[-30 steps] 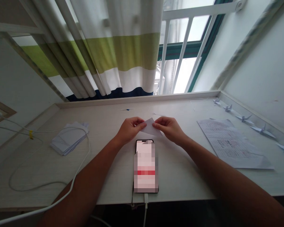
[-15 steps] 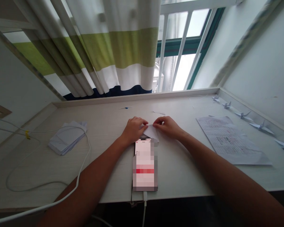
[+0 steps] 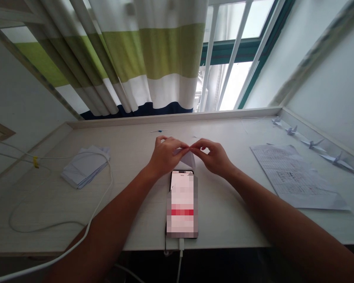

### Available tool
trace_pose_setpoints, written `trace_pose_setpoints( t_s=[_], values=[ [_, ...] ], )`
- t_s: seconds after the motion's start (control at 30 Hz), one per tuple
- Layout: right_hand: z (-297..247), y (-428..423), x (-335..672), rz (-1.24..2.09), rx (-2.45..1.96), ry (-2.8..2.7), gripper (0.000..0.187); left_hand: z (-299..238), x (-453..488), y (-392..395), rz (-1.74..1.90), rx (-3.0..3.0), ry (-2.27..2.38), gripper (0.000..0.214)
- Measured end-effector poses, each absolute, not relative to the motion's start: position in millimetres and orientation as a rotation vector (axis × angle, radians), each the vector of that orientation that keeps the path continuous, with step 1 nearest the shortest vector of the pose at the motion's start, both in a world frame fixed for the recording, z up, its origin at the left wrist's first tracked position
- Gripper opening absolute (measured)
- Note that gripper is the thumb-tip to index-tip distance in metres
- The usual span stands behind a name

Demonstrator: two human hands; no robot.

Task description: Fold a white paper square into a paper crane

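While a gap showed between them before, the left hand and right hand now touch at the fingertips, both pinched closed on the white paper, just past the top of the phone. Maybe a fold is being pressed; the fingers hide some of it.

This looks like a room in a home, though the view is too narrow to tell a bedroom from a study or dormitory. A white, green and navy fabric curtain hangs beside a teal-framed glass window with white bars. Below is a pale wood-grain desk bearing a black-edged phone and folded white paper cranes.
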State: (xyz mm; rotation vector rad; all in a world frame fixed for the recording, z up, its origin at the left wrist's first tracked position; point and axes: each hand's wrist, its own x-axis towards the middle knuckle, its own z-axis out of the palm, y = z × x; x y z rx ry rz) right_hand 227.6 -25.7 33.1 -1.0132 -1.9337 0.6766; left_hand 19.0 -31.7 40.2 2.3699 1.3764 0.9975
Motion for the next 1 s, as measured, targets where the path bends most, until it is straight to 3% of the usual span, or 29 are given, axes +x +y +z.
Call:
trace_pose_setpoints(
  t_s=[0.27, 0.5, 0.77, 1.0],
  values=[
    [38, -33, 227, 0.662, -0.982, -1.976, 0.024, 51, 16, -45, 0.963, 2.456, 1.389, 0.018],
    [42, -37, 228, 0.709, -0.92, -1.98, 0.015, 61, 15, -54, 0.944, 2.519, 1.389, 0.017],
    [41, -34, 229, 0.373, -0.849, -2.178, 0.012, 64, 16, -57, 0.928, 2.649, 1.384, 0.021],
    [41, -34, 229, 0.328, -0.829, -2.18, 0.013, 66, 14, -57, 0.927, 2.642, 1.385, 0.02]
  ],
)
